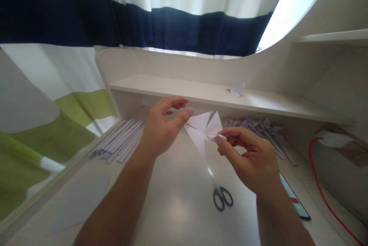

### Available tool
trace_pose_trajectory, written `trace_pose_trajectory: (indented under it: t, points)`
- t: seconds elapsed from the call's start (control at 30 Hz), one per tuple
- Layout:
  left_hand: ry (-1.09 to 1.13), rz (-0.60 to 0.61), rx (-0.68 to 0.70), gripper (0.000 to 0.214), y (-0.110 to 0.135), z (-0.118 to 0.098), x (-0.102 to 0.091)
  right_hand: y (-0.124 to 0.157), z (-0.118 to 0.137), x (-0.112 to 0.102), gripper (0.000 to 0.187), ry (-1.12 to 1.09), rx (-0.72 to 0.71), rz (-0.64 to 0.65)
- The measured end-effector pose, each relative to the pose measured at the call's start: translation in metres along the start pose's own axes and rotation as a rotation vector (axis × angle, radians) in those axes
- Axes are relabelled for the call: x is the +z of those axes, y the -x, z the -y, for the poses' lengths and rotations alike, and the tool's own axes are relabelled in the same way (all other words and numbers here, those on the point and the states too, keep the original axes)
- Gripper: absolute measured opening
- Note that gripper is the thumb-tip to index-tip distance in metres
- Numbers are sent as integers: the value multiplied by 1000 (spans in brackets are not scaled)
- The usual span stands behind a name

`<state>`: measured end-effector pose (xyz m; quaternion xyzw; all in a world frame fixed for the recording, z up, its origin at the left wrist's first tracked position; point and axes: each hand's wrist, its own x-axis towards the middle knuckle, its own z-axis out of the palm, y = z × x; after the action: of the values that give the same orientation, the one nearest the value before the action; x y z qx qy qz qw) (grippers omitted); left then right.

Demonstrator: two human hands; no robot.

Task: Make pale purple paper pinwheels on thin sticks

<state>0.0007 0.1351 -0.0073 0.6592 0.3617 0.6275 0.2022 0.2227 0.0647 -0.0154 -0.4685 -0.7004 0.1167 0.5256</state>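
Note:
A white paper pinwheel piece [198, 133], cut into pointed flaps, hangs above the desk between my hands. Thumb and fingertips of my right hand [248, 154] are pinched at its right flap, where a small thin white piece [220, 136] also pokes out; its exact kind is unclear. My left hand [165, 125] is at the paper's left tip with fingers curved and apart, the thumb close beside the edge. Below the paper, scissors [219, 194] with black handles lie on the desk, blades pointing away from me.
Several rolled paper sticks [122, 140] lie at the back left, near a paper sheet [80, 200]. Finished paper pinwheels [255, 125] on sticks are heaped at back right. A folded paper [237, 89] sits on the shelf [172, 85]. A phone-like device [294, 196] and red cable [319, 184] are on the right.

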Motion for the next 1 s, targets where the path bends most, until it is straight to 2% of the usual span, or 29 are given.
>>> trace_pose_trajectory:
  t: [0.1, 0.27, 0.43, 0.53, 0.63, 0.83, 0.9, 1.0]
  points:
    - [33, 23, -114, 32, -4, 2, -6, 1, 3, -1, 4, 47, -27, -24]
    - [35, 27, -132, 36, -9, 3, -14, 2, 6, -4, 4, 117, -92, -18]
    - [42, 221, -317, 41, -15, 18, -15, 4, 11, -6, 3, 159, -215, 139]
    - [13, 411, -428, 40, -18, 23, -14, 4, 12, -5, 3, 174, -256, 196]
    - [-11, 539, -418, 30, -18, 20, -13, 3, 12, -3, 3, 184, -258, 200]
    - [56, 615, -447, 27, -16, 21, -7, 4, 9, -2, 3, 215, -266, 301]
    - [73, 623, -449, 23, -16, 25, -5, 4, 8, -2, 4, 216, -267, 322]
    - [69, 563, -383, 16, -14, 26, -3, 3, 8, -1, 4, 200, -239, 283]
